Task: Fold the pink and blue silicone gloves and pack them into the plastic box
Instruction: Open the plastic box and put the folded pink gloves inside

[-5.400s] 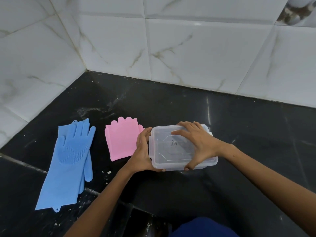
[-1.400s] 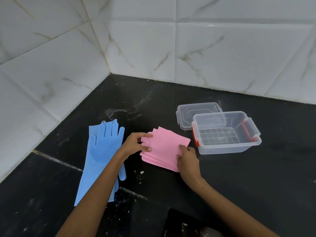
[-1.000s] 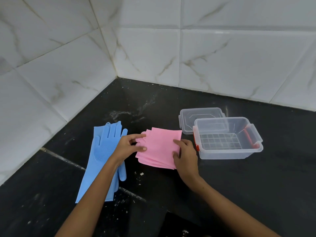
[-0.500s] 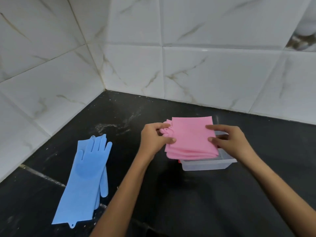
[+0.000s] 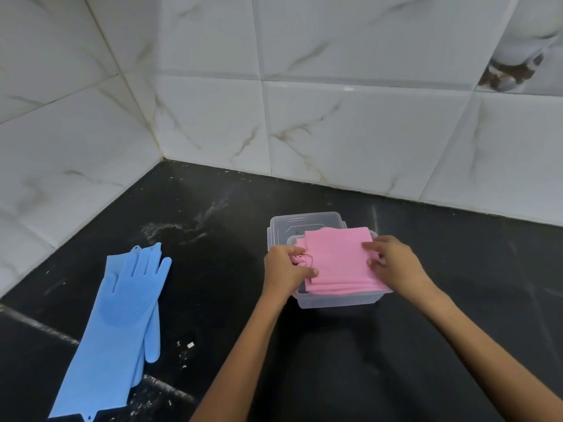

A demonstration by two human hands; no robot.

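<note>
Both hands (image 5: pixel 341 266) — pink gloves (image 5: pixel 338 263) over box (image 5: pixel 335 301).

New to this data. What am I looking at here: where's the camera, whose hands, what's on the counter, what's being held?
There is no robot here. A person wears one wide-angle camera on the head, looking forward and down, so the two bare arms entering from below are their own.

The surface is a black counter in a corner of white marble-look tiles. On the left lie the blue gloves, flat and unfolded. In the middle is a clear plastic box, with its lid lying just behind it.

The left hand and right hand each have a grip on one side of the folded pink gloves, holding them at the box's opening.
</note>
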